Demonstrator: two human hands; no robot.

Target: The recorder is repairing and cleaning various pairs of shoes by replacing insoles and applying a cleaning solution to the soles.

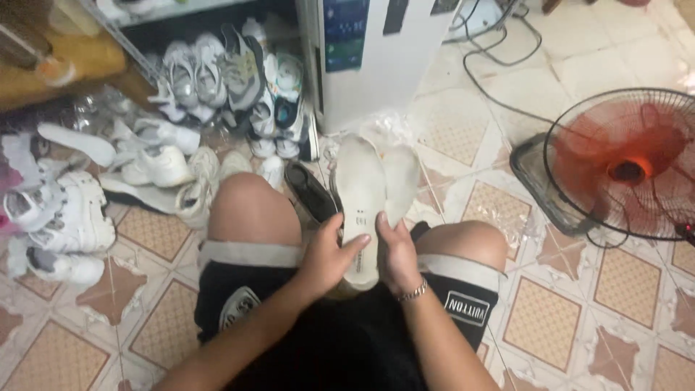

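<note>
Two off-white foam shoe insoles (373, 195), one overlapping the other, are held upright at the centre of the frame, above the knees. The left hand (327, 257) is closed around their lower end; the right hand (397, 253) is pressed flat against the right edge. A black shoe (310, 190) lies just behind them. White sneakers (156, 163) are heaped at upper left; a red floor fan (626, 163) stands at right.
</note>
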